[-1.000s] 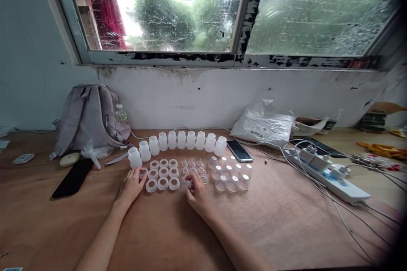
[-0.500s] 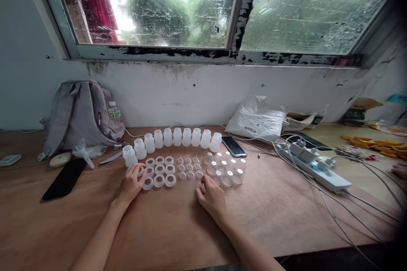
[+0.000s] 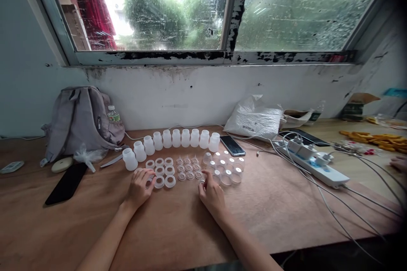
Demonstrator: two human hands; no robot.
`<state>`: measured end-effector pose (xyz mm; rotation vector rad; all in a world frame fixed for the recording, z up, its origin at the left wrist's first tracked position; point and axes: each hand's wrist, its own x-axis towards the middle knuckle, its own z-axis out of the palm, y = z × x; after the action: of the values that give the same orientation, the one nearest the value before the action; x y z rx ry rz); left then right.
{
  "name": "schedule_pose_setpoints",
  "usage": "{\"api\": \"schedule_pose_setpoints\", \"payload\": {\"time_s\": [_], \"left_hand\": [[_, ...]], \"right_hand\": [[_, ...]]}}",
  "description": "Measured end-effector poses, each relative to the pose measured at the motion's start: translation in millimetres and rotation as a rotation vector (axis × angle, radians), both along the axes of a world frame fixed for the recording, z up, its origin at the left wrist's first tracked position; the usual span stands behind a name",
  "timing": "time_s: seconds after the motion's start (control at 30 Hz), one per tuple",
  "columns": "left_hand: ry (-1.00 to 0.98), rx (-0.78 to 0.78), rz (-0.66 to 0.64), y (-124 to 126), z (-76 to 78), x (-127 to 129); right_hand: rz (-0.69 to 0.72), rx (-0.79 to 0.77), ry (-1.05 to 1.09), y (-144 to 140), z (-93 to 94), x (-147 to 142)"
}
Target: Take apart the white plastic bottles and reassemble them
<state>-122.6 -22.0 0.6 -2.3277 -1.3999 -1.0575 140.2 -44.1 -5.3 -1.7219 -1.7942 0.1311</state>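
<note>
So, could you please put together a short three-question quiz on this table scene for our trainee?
1. True or false: the left hand rests on the white rings.
2. What lies just right of the row of white bottles? A) a phone B) a cup C) scissors
3. Which group of parts are the right hand fingertips nearest to?

Key:
1. True; it covers the front left ring.
2. A, the phone.
3. The clear caps, at their front left edge, beside the small nipples.

Translucent white is seen on the bottles [image 3: 172, 139] and rings [image 3: 159, 171]; the worktop [image 3: 178, 224] is brown, the backpack [image 3: 81, 120] grey, the phone [image 3: 66, 183] black.
</note>
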Motion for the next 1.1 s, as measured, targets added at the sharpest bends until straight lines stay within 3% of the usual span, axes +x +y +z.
{"api": "schedule_pose_setpoints", "payload": {"time_s": [0.1, 0.2, 0.5, 0.77, 0.9, 1.1], "left_hand": [[0.101, -0.022, -0.093, -6, 1.3, 15], [0.171, -0.054, -0.165, -10, 3.2, 26], [0.193, -0.144, -0.208, -5, 17.1, 48], [0.189, -0.159, -0.310, 3, 15.1, 66], [0.089, -0.124, -0.316, 0, 14.1, 60], [-0.002, -0.080, -0.301, -4, 12.7, 51]], "right_hand": [[0.221, 0.097, 0.025, -3, -4.4, -3], [0.428, 0.068, -0.081, -4, -6.1, -9], [0.301, 0.007, -0.290, 18, -4.3, -33], [0.280, 0.001, -0.259, 26, -6.8, -34], [0.337, 0.041, -0.184, 21, -5.4, -29], [0.602, 0.058, -0.254, 16, -4.6, -29]]}}
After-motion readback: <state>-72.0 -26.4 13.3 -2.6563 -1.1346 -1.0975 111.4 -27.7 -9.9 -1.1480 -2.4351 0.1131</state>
